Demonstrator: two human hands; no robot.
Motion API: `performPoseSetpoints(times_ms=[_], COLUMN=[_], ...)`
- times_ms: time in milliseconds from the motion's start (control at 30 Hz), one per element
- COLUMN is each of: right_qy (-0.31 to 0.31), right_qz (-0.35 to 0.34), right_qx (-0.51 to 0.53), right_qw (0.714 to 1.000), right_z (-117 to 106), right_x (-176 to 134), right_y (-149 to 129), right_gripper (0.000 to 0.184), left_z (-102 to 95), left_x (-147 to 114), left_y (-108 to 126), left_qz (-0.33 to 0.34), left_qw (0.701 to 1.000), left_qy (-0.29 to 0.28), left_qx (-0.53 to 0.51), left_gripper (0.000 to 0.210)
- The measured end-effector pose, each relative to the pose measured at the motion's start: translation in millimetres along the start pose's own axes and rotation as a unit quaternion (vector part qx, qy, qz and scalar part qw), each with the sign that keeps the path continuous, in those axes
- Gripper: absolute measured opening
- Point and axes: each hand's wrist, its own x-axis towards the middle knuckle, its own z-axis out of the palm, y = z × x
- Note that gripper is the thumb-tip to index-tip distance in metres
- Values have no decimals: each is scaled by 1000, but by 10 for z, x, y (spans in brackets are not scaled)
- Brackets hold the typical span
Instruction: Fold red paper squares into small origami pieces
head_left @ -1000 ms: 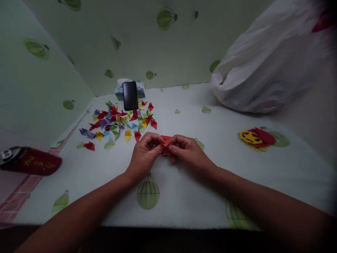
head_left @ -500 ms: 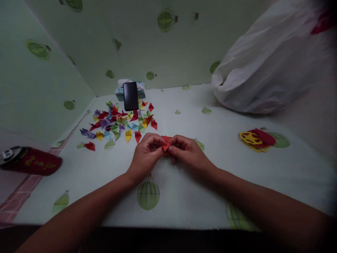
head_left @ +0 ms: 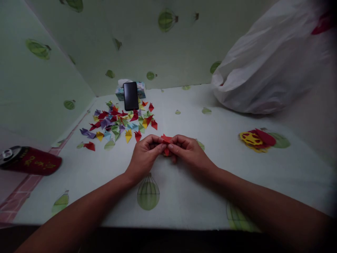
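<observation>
A small piece of folded red-orange paper [head_left: 166,138] is pinched between both hands above the middle of the table. My left hand [head_left: 147,151] grips its left side with thumb and forefinger. From the other side, my right hand [head_left: 190,150] pinches it the same way, the two thumbs almost meeting in front. Parts of the paper show above and below the thumbs; the rest is hidden by fingers. Beyond my left hand lies a pile of small folded paper cranes [head_left: 116,121] in red, yellow, purple, green and blue.
A dark phone [head_left: 131,96] leans on a tissue box [head_left: 142,90] behind the pile. At the left lies a red can [head_left: 39,161]. Yellow and red paper cutouts [head_left: 252,138] rest at right, below a large white plastic bag [head_left: 258,70]. The tablecloth [head_left: 184,200] has balloon prints.
Both thumbs have come closer together over the paper. Less of its middle shows now, with a pointed part standing above the thumbs and a bit visible beneath.
</observation>
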Motion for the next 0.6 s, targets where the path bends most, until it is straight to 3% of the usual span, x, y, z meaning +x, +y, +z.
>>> performPoseSetpoints(times_ms=[333,600], right_qy=[22,31], right_qz=[-37,-36], right_qx=[60,-6], right_qw=[997,999], right_z=[23,-2], right_x=[9,-16], right_y=[50,12], right_gripper=[21,17], left_z=[7,29], left_x=[-7,-5], left_y=[25,41], left_qz=[19,27], left_qw=[999,1000], left_qy=[9,-11], left_qx=[39,9], left_gripper=[14,16])
